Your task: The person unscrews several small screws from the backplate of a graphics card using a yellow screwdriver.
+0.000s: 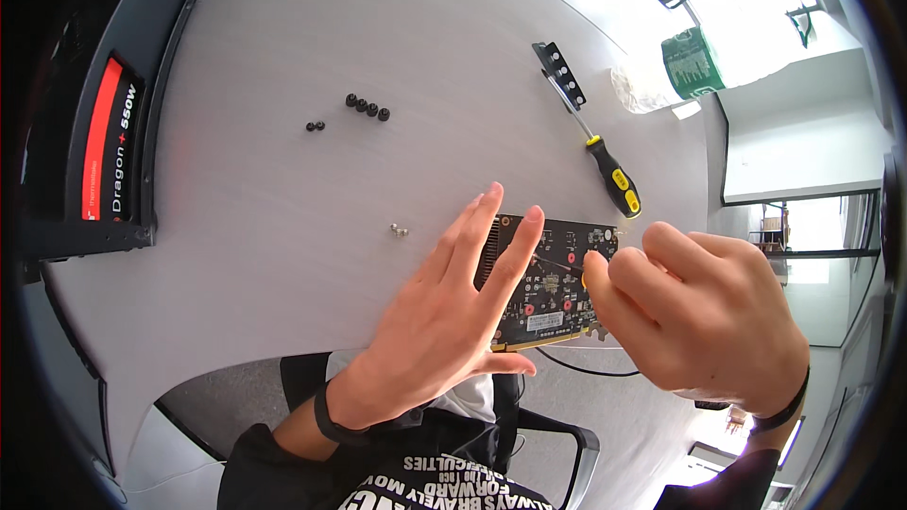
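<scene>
A black graphics card (546, 295) lies on the table at the near edge, its printed circuit side up with red-ringed holes. My left hand (439, 293) rests over its left part, fingers stretched and spread, steadying nothing I can see gripped. My right hand (704, 307) is closed around a small screwdriver (559, 264); the thin shaft slants left onto the board, and a bit of yellow handle shows by the fingertips. Most of the handle is hidden in the hand. Left of the card sit several small silver screws (399, 230).
Black thumbscrews (367, 108) stand in a row, with two smaller black screws (315, 127) beside them. A black-and-yellow screwdriver (614, 175) touches a black slotted metal strip (564, 74). A green-labelled plastic bottle (692, 63) lies far right; a black computer case (142, 28) borders the left.
</scene>
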Demonstrator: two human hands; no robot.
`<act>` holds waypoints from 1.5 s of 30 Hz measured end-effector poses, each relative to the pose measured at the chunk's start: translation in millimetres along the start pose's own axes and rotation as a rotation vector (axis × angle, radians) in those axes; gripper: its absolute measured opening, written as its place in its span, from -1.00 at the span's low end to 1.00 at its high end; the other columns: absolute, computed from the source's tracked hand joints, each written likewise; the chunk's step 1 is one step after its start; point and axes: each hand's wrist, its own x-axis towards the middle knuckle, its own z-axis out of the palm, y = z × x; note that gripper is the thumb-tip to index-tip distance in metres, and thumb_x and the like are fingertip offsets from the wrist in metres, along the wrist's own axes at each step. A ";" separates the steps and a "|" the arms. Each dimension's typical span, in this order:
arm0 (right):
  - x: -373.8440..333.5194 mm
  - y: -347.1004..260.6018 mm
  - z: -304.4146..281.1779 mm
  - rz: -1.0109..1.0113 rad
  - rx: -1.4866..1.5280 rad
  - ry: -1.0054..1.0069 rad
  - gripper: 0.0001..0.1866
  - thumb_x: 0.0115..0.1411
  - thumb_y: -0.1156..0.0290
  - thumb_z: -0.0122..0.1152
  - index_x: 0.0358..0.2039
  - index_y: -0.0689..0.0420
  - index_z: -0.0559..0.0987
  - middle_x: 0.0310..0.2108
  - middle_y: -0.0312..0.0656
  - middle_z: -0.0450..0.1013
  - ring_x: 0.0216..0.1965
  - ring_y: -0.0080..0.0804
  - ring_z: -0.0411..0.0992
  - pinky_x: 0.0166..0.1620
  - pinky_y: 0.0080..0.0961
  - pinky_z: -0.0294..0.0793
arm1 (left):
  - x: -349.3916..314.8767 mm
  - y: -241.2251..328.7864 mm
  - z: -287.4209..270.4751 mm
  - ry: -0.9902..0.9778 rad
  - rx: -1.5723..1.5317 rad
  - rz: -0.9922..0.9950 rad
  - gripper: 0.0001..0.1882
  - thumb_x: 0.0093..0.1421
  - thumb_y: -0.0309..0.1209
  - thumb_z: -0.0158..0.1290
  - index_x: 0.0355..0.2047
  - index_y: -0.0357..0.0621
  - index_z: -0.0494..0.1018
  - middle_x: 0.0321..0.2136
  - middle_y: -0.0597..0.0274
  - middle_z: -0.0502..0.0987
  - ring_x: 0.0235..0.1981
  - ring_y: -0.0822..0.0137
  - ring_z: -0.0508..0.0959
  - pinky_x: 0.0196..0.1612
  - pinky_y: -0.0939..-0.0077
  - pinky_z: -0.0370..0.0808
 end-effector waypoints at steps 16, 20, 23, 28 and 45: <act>5.7 12.2 15.5 -0.085 0.214 0.017 -0.72 -0.02 0.55 0.38 -0.24 0.35 0.67 -0.57 -0.37 0.23 -0.57 -0.64 0.29 -0.65 -0.67 0.28 | 1.2 -1.6 5.7 0.084 0.007 -0.025 0.21 -0.17 -0.71 0.31 0.53 0.03 0.07 0.25 -0.20 0.23 0.28 -0.21 0.30 0.27 0.00 0.37; 3.2 11.3 16.9 -0.036 0.227 0.030 -0.71 -0.03 0.55 0.38 -0.24 0.35 0.67 -0.59 -0.38 0.19 -0.62 -0.66 0.25 -0.69 -0.65 0.20 | 3.4 -0.3 5.2 0.050 -0.039 -0.020 0.14 -0.13 -0.74 0.23 0.52 0.02 0.09 0.24 -0.21 0.24 0.27 -0.21 0.31 0.26 0.00 0.37; 4.0 13.3 22.1 -0.031 0.285 0.033 -0.73 -0.04 0.57 0.37 -0.25 0.34 0.67 -0.60 -0.38 0.19 -0.65 -0.67 0.23 -0.73 -0.63 0.15 | 1.8 -1.4 7.7 0.084 -0.004 -0.021 0.14 -0.12 -0.74 0.22 0.52 0.02 0.10 0.24 -0.21 0.25 0.26 -0.20 0.32 0.26 0.01 0.37; 2.6 14.6 24.5 0.012 0.274 0.120 -0.61 -0.23 0.60 0.33 -0.27 0.33 0.64 -0.60 -0.36 0.23 -0.68 -0.67 0.24 -0.78 -0.61 0.13 | 3.3 0.3 7.9 0.099 -0.005 -0.016 0.15 -0.13 -0.73 0.23 0.53 0.03 0.09 0.23 -0.21 0.25 0.26 -0.20 0.32 0.26 0.01 0.37; 4.1 2.4 18.0 0.218 0.353 0.050 -0.75 -0.12 0.60 0.45 -0.37 0.26 0.60 -0.54 -0.23 0.38 -0.68 -0.46 0.39 -0.66 -0.48 0.38 | 1.3 3.1 3.8 0.070 -0.003 -0.013 0.37 -0.31 -0.55 0.52 0.53 0.01 0.03 0.25 -0.20 0.24 0.27 -0.20 0.31 0.26 0.02 0.39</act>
